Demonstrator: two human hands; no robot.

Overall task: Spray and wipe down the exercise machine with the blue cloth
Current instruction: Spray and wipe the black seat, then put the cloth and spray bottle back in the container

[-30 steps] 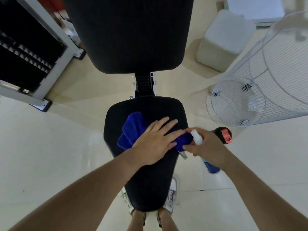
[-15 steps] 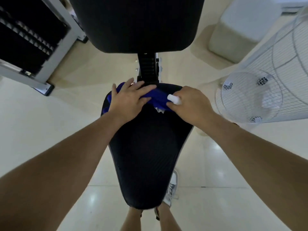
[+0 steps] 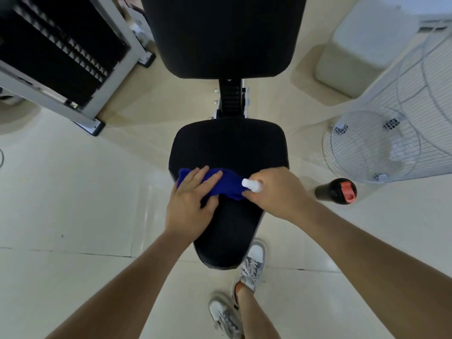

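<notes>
Fingers (image 3: pixel 204 177) of left hand (image 3: pixel 188 206) straight, slightly spread, pressing flat on blue cloth (image 3: pixel 228 185). Cloth soft, bunched into a long wad, lying across seat pad (image 3: pixel 230 145) about midway between far and near edges, its left end near the left edge. Right hand (image 3: pixel 276 192) fingers curled round spray bottle (image 3: pixel 252 185). Only its white rounded plastic top shows, poking out at cloth's right end; body and fill hidden in the fist. Seat pad black, matte, fine-ribbed, wide at far edge, tapering to a rounded near end. Back pad (image 3: pixel 225 35) same black material, joined by a notched black post (image 3: pixel 231 99). Dark glossy bottle (image 3: pixel 330 191) with orange-red lid sits on pale shiny tiled floor (image 3: pixel 73 192) off the seat's right edge; contents not visible. White wire fan guard (image 3: pixel 376 148) just beyond it. Half a second ago cloth and both hands were at the seat's far edge by the post; now back at mid-seat.
</notes>
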